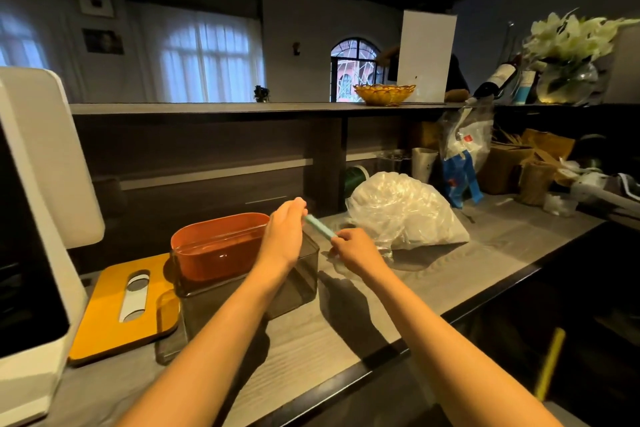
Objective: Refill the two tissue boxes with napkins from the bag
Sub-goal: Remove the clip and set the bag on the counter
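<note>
Biggest risk I can see: both hands are holding a thin teal lid (319, 226) in the air right over the open smoky box (294, 274), gripped only at its two ends. If either pinch slips it probably drops into the box or clatters onto the counter (450, 263), and it could knock the orange-red box (218, 246) sitting just beside.

Pose-wise, both forearms reach forward from the bottom of the view. The left hand (284, 236) is curled around the far end of the lid, back of the hand up. The right hand (353, 246) pinches the near end, fingers tucked under.

Near left, an orange lid with a slot (128, 302) lies flat on the counter, so that box is already open. Further back, right of the hands, the clear plastic napkin bag (405, 208) sits slumped and untouched. No napkins in either box that I can make out.
</note>
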{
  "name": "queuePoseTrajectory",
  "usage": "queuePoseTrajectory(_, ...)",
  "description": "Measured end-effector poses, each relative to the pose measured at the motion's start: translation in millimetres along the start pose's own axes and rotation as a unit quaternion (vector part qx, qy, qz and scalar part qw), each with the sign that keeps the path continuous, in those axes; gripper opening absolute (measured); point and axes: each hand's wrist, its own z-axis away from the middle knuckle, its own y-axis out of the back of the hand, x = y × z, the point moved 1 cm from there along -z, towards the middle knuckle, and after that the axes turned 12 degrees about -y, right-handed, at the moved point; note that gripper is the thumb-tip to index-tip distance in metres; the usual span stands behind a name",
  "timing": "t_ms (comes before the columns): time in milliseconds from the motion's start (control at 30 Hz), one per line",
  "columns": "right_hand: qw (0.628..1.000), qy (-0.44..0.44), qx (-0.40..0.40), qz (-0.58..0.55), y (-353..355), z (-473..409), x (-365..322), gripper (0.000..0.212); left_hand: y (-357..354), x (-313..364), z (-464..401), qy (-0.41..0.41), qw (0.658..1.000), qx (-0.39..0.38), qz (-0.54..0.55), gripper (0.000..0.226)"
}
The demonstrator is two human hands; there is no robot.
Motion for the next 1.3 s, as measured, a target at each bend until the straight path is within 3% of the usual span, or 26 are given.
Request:
queuePoseTrajectory(233,0.996,-0.003,-0.004,0.088,-25,-22,16,0.031,1,-9,-4,0.03,0.999,-0.018,0.017,0.046)
queuePoseTrajectory(400,0.998,0.051,0.022,-0.007,0,3,8,0.033,-3,-6,0,-0.05,0.999,0.002,0.005,0.04)
queuePoseTrajectory(500,0.973,0.132,0.09,-0.167,33,26,0,0.02,-14,2,3,-0.099,0.995,-0.014,0.026,0.035)
queuePoseTrajectory(600,0.93,0.176,0.206,-0.25,69,30,-2,0.018,-34,7,0,-0.103,0.993,-0.047,0.045,0.037)
queuePoseTrajectory(700,0.913,0.137,0.297,-0.243,93,5,13,0.019,-56,11,-3,-0.089,0.992,-0.079,0.044,0.032)
queuePoseTrajectory(800,0.93,0.072,0.326,-0.155,110,-21,35,0.039,-77,15,-11,-0.08,0.991,-0.103,0.024,0.028)
queuePoseTrajectory(867,0.948,0.016,0.31,-0.074,117,-32,50,0.052,-90,14,-21,-0.09,0.99,-0.109,0.004,0.028)
queuePoseTrajectory(933,0.963,-0.004,0.267,-0.046,119,-40,65,0.052,-104,5,-33,-0.087,0.988,-0.125,-0.015,0.036)
queuePoseTrajectory(1000,0.966,0.031,0.24,-0.087,122,-40,75,0.027,-118,-6,-41,-0.07,0.987,-0.139,-0.046,0.042)
queuePoseTrajectory(1100,0.966,0.086,0.181,-0.165,134,-30,79,0.011,-133,-22,-48,-0.046,0.981,-0.144,-0.121,0.045)
queuePoseTrajectory(1233,0.953,0.083,0.156,-0.245,169,-18,84,0.019,-132,-30,-50,-0.094,0.982,-0.088,-0.139,0.02)
queuePoseTrajectory(1300,0.95,0.062,0.156,-0.262,187,-13,87,0.03,-127,-27,-54,-0.111,0.986,-0.03,-0.117,0.031)
